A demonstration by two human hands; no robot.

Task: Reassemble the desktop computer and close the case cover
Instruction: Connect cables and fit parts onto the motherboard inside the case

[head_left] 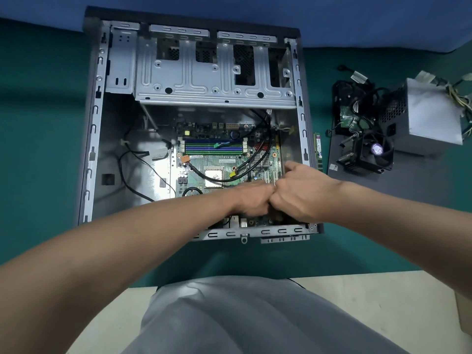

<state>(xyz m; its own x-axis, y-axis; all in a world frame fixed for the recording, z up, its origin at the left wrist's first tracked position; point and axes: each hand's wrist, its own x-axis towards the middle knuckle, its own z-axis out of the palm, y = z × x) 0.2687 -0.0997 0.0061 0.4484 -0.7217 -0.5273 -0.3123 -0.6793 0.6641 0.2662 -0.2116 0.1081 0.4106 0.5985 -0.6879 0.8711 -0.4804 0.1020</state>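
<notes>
Head view: left hand (251, 200) and right hand (298, 194) press knuckle to knuckle, fingers curled (around what, hidden) over the motherboard's (217, 162) near edge; cooler (373, 152) lies rightward, nearer the right hand.

Head view, steeply down onto case (112, 159)

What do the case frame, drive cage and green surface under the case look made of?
Case frame: bare grey sheet metal, probably steel, with stamped slots. Drive cage: the same pressed sheet metal, ribbed and punched, faintly shiny. Green surface: matte, perhaps a rubber or vinyl mat; the look leaves it open.
</notes>
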